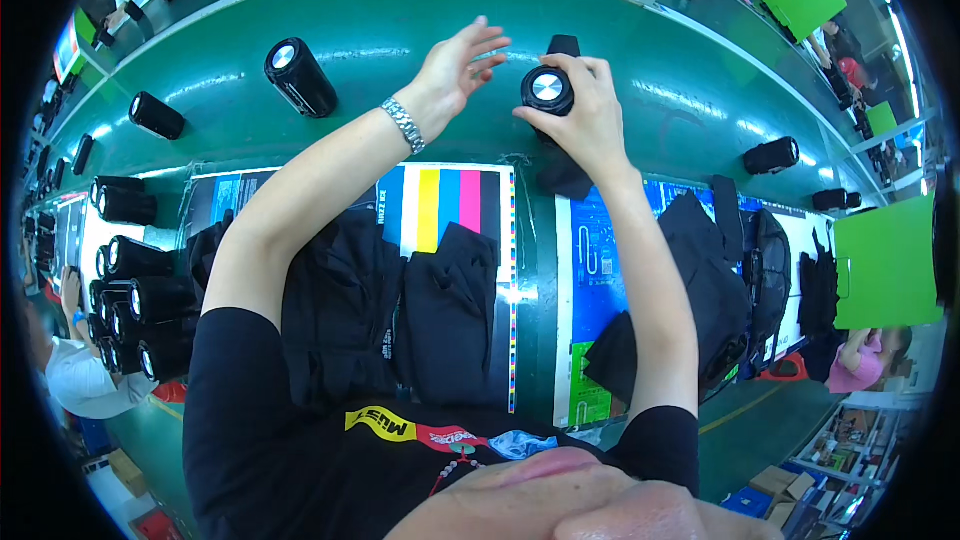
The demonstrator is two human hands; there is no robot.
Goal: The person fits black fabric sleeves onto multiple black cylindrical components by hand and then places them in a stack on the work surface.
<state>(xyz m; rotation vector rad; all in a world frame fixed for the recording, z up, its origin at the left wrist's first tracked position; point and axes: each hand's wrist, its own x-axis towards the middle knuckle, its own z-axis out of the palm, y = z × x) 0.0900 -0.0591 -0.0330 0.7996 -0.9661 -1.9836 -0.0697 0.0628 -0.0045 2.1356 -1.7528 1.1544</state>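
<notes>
The right hand (585,110) was wrapped around a black cylindrical speaker with a shiny silver end cap (547,89), holding it upright over the green conveyor belt (380,35) so the cap faced up at the person, probably so the end could be looked over. The left hand (455,70), with a metal link watch (404,125) on its wrist, hung just beside the speaker, fingers spread and gripping nothing. Another black cylindrical speaker (300,77) lay tilted farther left on the belt, well apart from the hands, and a batch of matching speakers (135,305) was stacked on their sides at the left end of the bench, within reach. Black fabric pouches (390,305) lay flat on the near bench, over printed cardboard sheets: one with vertical colour bars of blue, yellow, cyan, pink and black (445,198), one mostly blue with a green corner (590,270). Plain bright green boards (885,260) stood at the right.
</notes>
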